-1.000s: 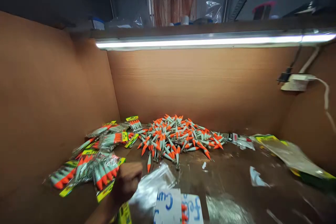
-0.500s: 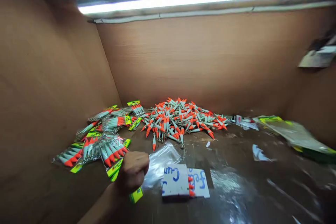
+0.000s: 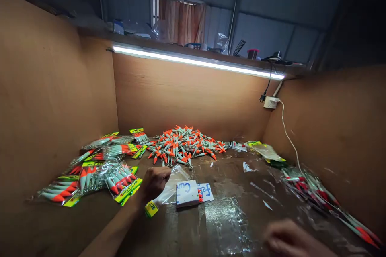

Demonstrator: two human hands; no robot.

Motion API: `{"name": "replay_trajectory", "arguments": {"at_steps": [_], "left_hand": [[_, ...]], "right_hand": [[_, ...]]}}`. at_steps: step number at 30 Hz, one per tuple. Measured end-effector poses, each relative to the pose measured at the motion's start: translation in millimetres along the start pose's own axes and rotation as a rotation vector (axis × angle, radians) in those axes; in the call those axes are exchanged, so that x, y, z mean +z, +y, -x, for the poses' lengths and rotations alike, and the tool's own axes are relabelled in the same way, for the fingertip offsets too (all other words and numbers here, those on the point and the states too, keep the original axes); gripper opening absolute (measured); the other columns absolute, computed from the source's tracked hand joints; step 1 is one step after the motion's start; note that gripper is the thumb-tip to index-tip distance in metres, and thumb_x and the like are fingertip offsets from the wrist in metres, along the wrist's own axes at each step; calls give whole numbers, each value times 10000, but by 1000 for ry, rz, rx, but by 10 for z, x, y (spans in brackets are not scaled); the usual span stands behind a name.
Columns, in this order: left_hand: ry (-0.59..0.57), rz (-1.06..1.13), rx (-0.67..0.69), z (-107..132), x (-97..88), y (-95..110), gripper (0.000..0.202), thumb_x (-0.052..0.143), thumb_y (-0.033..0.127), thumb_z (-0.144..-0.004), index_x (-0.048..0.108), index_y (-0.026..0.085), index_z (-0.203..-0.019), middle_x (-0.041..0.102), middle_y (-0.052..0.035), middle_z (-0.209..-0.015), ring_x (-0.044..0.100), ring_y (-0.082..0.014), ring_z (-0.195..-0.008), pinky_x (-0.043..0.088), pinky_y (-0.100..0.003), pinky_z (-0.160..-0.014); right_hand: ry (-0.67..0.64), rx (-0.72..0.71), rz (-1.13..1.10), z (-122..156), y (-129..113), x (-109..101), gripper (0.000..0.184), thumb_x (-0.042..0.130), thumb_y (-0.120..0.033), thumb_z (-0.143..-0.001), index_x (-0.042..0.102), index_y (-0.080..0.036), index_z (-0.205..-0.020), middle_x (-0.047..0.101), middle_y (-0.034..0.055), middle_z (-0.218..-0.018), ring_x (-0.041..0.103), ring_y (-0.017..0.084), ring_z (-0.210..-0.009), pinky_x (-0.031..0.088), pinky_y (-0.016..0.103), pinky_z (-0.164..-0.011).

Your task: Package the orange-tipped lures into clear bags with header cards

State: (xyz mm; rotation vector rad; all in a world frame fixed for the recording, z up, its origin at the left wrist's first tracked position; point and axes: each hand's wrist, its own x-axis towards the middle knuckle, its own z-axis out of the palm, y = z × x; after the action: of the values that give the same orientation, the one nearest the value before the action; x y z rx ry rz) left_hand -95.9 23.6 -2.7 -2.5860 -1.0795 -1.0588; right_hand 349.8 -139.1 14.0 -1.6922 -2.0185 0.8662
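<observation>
My left hand [image 3: 157, 180] is closed in a fist over the left edge of a stack of clear plastic bags [image 3: 169, 194]; what its fingers hold, if anything, is hidden. Beside the bags lies a folded white card holder [image 3: 187, 193] with blue handwriting, orange lure tips showing at its right end. A yellow header card [image 3: 151, 209] sits just below the hand. Behind is a heap of loose orange-and-white squid jigs [image 3: 183, 144]. Blurred at the lower right, my right hand [image 3: 289, 239] hovers over the table, its fingers smeared by motion.
Packed lures [image 3: 120, 176] with yellow-green headers are piled at the left. More long lures [image 3: 313, 188] lie along the right wall, near a white cable [image 3: 288, 134]. A flat packet [image 3: 267, 151] and paper scraps [image 3: 247, 167] rest on the right of the table [image 3: 223, 217].
The view has tilted up and widened, showing the shelf and right wall. My right hand has come into view at the lower right. The left hand remains closed by the bags.
</observation>
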Motion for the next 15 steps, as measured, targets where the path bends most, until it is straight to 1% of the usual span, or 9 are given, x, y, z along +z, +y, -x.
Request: {"name": "replay_trajectory", "arguments": {"at_steps": [1,2,3,4,6,8,10,12,15], "left_hand": [[-9,-14,10,-3,-10,13,221,402,39,-740,422,184,-574,455,23,-556,449,-118,-522,244,-261,-546],[-15,-31,16,-7,-26,25,225,406,41,-757,433,184,-585,472,19,-574,466,-121,-534,249,-261,-548],[-17,-51,18,-12,-46,37,227,410,44,-777,448,184,-602,489,14,-596,481,-124,-546,255,-260,-551],[-15,-70,17,-16,-69,47,223,414,49,-797,468,185,-627,507,10,-621,497,-127,-558,263,-258,-554],[-10,-114,-1,-21,-108,59,193,430,64,-825,515,188,-704,557,0,-692,533,-135,-588,289,-253,-566],[-2,-149,-28,-17,-125,60,169,443,79,-847,560,194,-803,615,-15,-775,583,-147,-629,328,-249,-587],[8,-159,-55,-5,-113,48,192,444,98,-884,599,205,-920,666,-20,-808,637,-159,-661,360,-248,-605],[14,-152,-74,12,-81,29,233,439,123,-928,621,225,-1030,693,-7,-749,667,-165,-644,370,-247,-599],[-1,-152,-82,33,-32,6,258,455,158,-951,631,251,-1114,681,18,-631,669,-167,-575,358,-245,-567]], "right_hand": [[14,-44,14,-302,-97,-67,279,583,-475,-932,732,-239,-933,721,51,-911,661,249,-876,555,353,-763],[37,-105,43,-647,-206,-127,317,555,-467,-940,736,-214,-878,722,41,-840,664,231,-832,537,324,-759],[135,-188,140,-1019,-323,-176,340,518,-429,-949,734,-184,-855,720,36,-783,662,209,-764,521,295,-706],[189,-220,183,-1396,-445,-212,328,508,-381,-949,733,-160,-860,723,37,-792,657,196,-768,508,282,-719],[250,-230,249,-2094,-674,-236,304,519,-326,-946,721,-131,-830,714,39,-778,654,190,-777,502,283,-742],[295,-219,319,-2637,-847,-202,269,545,-321,-962,709,-121,-885,710,47,-853,662,197,-822,525,313,-769],[333,-211,386,-3010,-949,-134,235,593,-344,-964,669,-146,-1065,683,61,-1063,660,204,-930,550,365,-820],[361,-216,452,-3250,-991,-60,286,605,-348,-966,614,-178,-1196,627,80,-1216,641,217,-1026,553,411,-872],[372,-244,551,-3468,-990,30,317,595,-334,-972,587,-183,-1250,599,95,-1273,624,232,-1075,543,444,-909]]}}
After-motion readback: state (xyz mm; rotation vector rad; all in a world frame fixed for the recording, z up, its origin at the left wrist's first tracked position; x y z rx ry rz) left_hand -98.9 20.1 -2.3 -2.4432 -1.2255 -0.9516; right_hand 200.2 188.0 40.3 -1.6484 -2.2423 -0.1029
